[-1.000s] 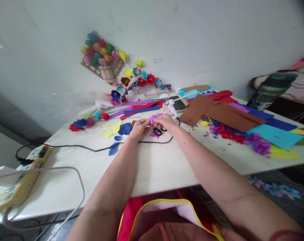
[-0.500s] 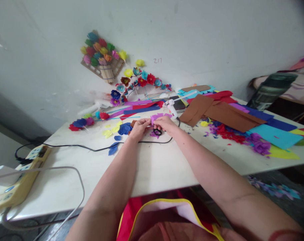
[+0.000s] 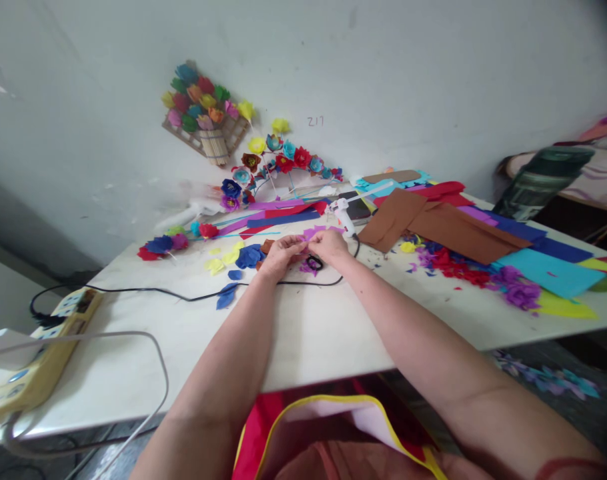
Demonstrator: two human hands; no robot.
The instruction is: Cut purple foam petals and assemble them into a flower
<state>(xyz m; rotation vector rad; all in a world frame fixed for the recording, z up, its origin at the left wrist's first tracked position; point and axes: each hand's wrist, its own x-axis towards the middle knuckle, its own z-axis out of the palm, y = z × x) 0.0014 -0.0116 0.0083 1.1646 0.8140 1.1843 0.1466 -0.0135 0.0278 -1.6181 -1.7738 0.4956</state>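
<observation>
Above the middle of the table my left hand and my right hand meet, fingertips almost touching. Both pinch a small piece of purple paper, mostly hidden behind the fingers. Just below my right fingers lie the black handles of scissors, beside purple paper scraps. More purple paper shows behind my right hand. To the left of my left hand are blue paper petals and yellow ones.
A white glue gun stands behind my right hand, its black cord running left to a power strip. Brown paper sheets and red scraps lie right. Paper flowers line the wall.
My fingertips have come closer together, and the purple paper between them, plainly raised before, is now mostly covered. The things on the table have stayed put.
</observation>
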